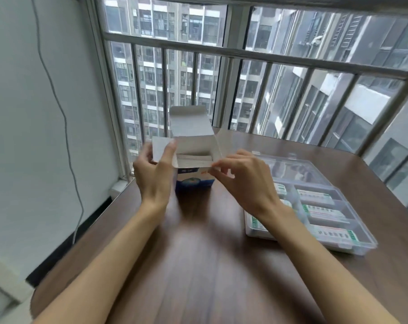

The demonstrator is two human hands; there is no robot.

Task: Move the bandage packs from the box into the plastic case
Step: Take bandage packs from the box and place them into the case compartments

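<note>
Surface: the brown wooden surface lay nearest you, bare between your forearms.
Right grip: your right hand was narrowed to a pinch, thumb and forefinger on the near right corner of the box mouth; the other fingers curled loosely.
Left grip: your left hand held the box's left side, thumb up against the left flap and fingers behind it.
Box: the blue-and-white bandage box stood upright on the surface between your hands, with its top flaps folded open.
Task's thing: the bandage packs lay inside the box as a pale stack, just below the rim. None was out yet.
Plastic case: the clear plastic case sat to your right, well apart from the box, lid open. Several compartments already held green-and-white packets.
Step in hand: it looked as if you were clearing the mouth before reaching in.
Doing it well: keep the left grip firm so the light box neither tips nor slides. Press the near flap fully aside. Take the stack by its edges, lift it straight up, and only then carry it across.
Beyond: the window bars stood behind the surface.
</note>
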